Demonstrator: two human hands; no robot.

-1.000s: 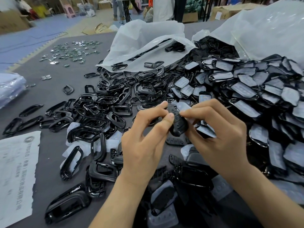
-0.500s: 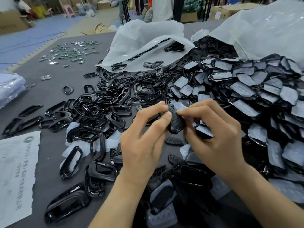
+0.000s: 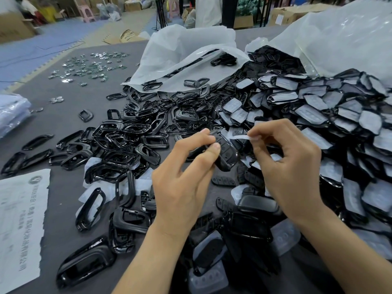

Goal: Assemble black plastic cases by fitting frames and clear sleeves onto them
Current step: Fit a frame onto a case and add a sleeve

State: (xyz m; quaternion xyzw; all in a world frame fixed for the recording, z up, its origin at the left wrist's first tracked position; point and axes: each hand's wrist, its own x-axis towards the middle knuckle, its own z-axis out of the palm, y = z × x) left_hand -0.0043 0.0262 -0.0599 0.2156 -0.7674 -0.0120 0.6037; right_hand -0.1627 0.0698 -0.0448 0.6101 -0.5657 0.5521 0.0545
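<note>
Left hand (image 3: pixel 182 179) pinches the black case (image 3: pixel 224 153), right hand (image 3: pixel 290 166) pinches seemingly a clear film (image 3: pixel 239 137); yanking might tear it.

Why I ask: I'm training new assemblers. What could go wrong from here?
The left hand holds the black case only at its fingertips; it might slip into the loose parts below. The thin pale strip that the right hand pinches could tear, or get lost among the clear sleeves on the table.
</note>
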